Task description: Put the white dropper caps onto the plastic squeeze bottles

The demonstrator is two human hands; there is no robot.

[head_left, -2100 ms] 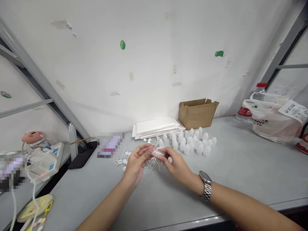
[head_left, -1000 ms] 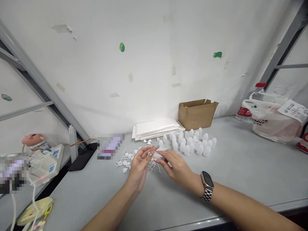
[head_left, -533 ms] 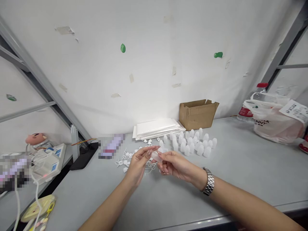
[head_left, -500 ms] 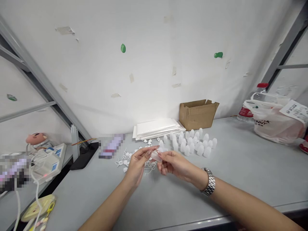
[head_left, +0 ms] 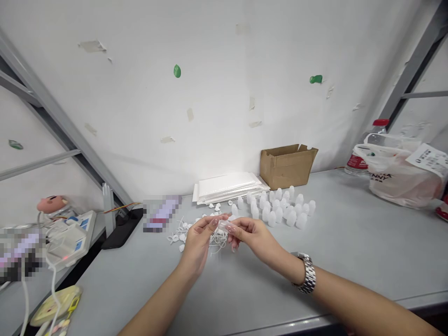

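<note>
My left hand (head_left: 198, 243) and my right hand (head_left: 252, 237) meet over the middle of the table, fingertips pinched together. Between them is a small translucent white piece (head_left: 224, 225), mostly covered by the fingers, so its exact kind does not show. Under and left of my left hand lies a loose heap of white cords with small white caps (head_left: 182, 237). Beyond my right hand, several frosted white egg-shaped shells (head_left: 279, 214) stand upright in a cluster. A metal watch sits on my right wrist.
A stack of white padded envelopes (head_left: 227, 186) lies against the wall, beside an open cardboard box (head_left: 289, 167). At the right are a white plastic bag (head_left: 399, 179) and a red-capped bottle (head_left: 357, 163). A black object (head_left: 122, 231) and a power strip (head_left: 72, 240) are at the left.
My right hand has turned a little, with its thumb now lying along the white piece, and less of the piece shows. My left hand has barely moved.
</note>
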